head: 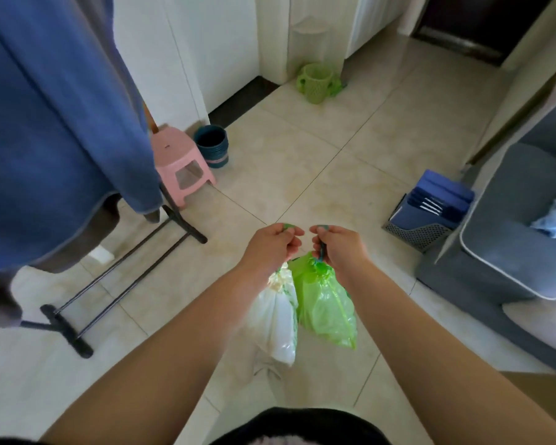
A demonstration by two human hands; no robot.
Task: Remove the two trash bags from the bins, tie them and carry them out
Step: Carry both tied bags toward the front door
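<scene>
A white trash bag [275,322] hangs from my left hand [275,244], whose fingers are curled round its gathered top. Beside it, touching, hangs a green trash bag [326,305], its drawstring top gripped by my right hand [337,244]. Both bags dangle above the tiled floor, in front of my body. A green bin [316,82] stands by the far wall. A dark blue bin [213,145] stands next to a pink stool; no bag shows in either.
A drying rack [122,271] with blue cloth [55,123] fills the left. The pink stool [182,162] sits beside it. A grey sofa [511,252] and a mesh holder of blue folders [430,210] are on the right. A dark doorway [475,24] lies far right.
</scene>
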